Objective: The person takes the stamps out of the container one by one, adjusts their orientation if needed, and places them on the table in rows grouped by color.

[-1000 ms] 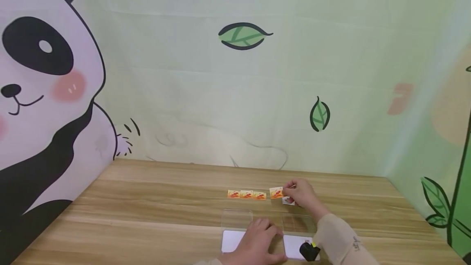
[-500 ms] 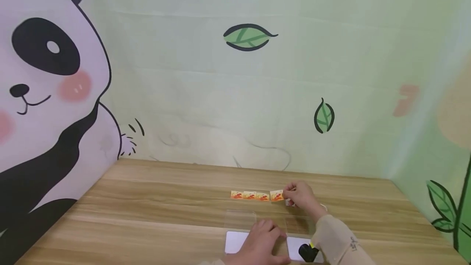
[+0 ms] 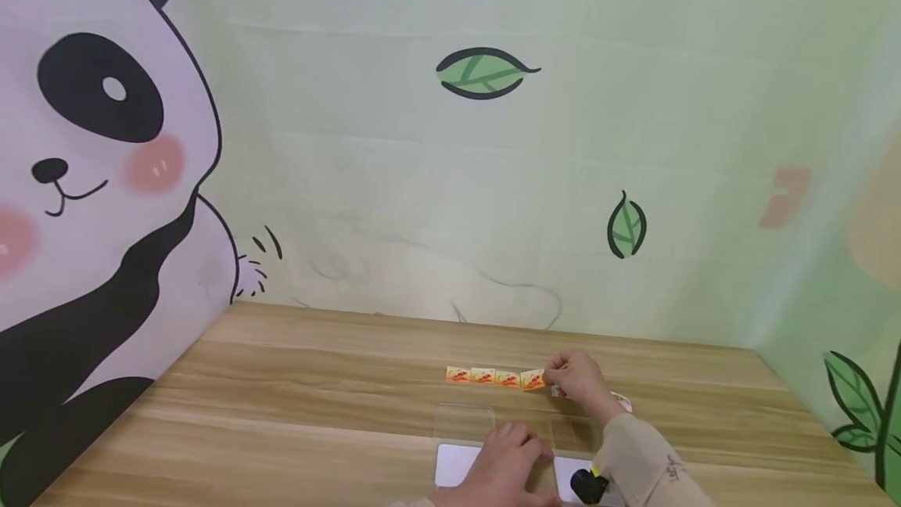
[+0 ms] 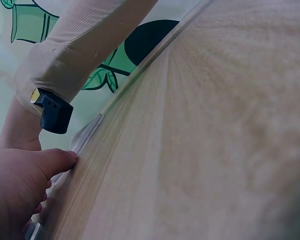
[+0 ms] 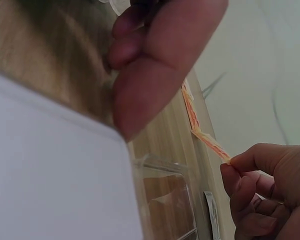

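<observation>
My right hand (image 3: 579, 378) pinches the right edge of a small orange-and-yellow printed card (image 3: 532, 380) between thumb and fingertips. This card (image 5: 212, 145) stands slightly tilted at the right end of a row of similar cards (image 3: 482, 376). Partly hidden under the right hand is another small pale card (image 5: 212, 215). My left hand (image 3: 503, 464) rests low, between a left white panel (image 3: 454, 465) and a right white panel (image 3: 566, 476); its thumb (image 4: 60, 159) is at the right panel's edge.
Behind the white panels lie clear plastic covers, a left one (image 3: 464, 422) and a right one (image 3: 573, 434). A small white piece (image 3: 622, 402) lies beyond the right wrist. A black wrist camera (image 3: 588, 485) hangs from the right sleeve. A panda-printed backdrop (image 3: 352, 178) borders the wooden table (image 3: 281, 413).
The right hand has brought the pinched card leftward against the row, closing the gap beside it. The left hand stays in place. The head view has shifted slightly left.
</observation>
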`<state>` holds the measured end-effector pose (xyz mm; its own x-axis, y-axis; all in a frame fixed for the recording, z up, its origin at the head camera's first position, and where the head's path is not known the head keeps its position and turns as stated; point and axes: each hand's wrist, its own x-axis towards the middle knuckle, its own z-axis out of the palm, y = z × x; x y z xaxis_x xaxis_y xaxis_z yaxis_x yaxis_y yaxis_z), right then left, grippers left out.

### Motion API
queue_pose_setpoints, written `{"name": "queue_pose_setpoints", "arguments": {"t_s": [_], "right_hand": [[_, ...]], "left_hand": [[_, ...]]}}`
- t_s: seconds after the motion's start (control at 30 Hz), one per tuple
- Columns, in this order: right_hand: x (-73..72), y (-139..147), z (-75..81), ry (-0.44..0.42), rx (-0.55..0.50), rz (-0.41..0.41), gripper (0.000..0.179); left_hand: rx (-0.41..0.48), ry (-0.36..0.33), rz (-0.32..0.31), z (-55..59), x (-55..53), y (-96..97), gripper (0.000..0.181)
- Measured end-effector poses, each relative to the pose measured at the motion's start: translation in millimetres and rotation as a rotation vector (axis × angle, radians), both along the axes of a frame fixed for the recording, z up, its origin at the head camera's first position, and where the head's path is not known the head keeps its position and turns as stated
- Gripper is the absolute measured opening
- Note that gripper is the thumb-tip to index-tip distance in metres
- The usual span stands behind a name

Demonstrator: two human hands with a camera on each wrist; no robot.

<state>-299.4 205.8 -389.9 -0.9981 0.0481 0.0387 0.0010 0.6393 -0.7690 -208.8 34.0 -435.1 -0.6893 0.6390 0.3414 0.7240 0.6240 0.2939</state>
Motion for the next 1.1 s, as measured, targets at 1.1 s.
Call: {"name": "queue_pose_setpoints", "arguments": {"t_s": [1.1], "right_hand": [[3.7,9.7,-1.0,0.002,0.067,0.008,0.007]], "left_hand": [[-0.007,-0.041,-0.006,-0.3,-1.8,2.1,0.043]]}}
